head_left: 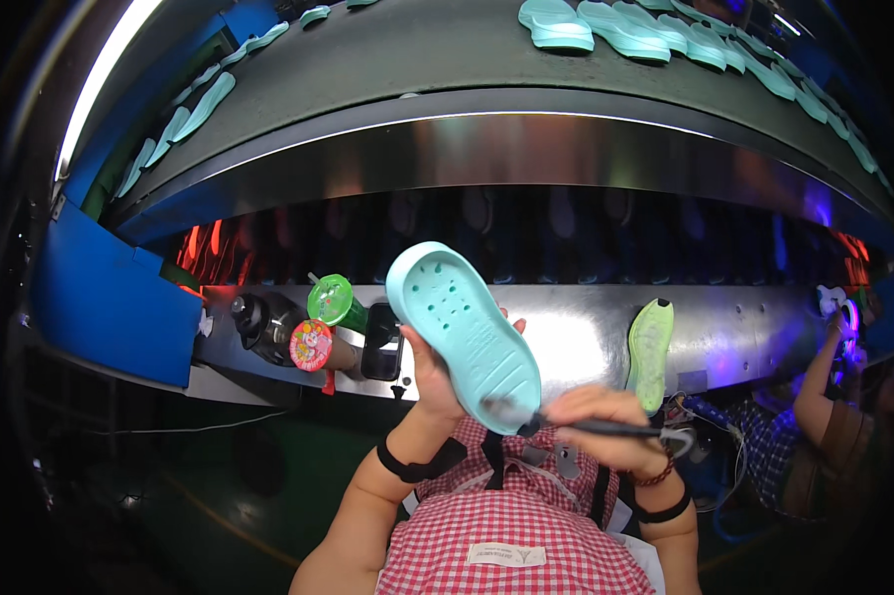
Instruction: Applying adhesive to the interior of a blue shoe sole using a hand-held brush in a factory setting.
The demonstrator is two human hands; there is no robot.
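Note:
My left hand [432,377] grips a turquoise shoe sole [464,332] by its left edge, with fingertips showing past the far right side. The sole is tilted, its patterned face up, with small holes at the upper end and ridges lower down. My right hand [610,421] is closed around the black handle of a brush [605,427]. Its head is smeared by motion and lies over the lower end of the sole. A lime-green sole [651,352] rests on the metal bench to the right of my hands.
On the metal bench [586,317] stand a green cup [335,302], a dark bottle [263,322], a cup with a red lid [313,345] and a phone [381,342]. Beyond, several turquoise soles [625,32] lie on a dark conveyor belt [417,55]. Another person's arm [820,382] is at right.

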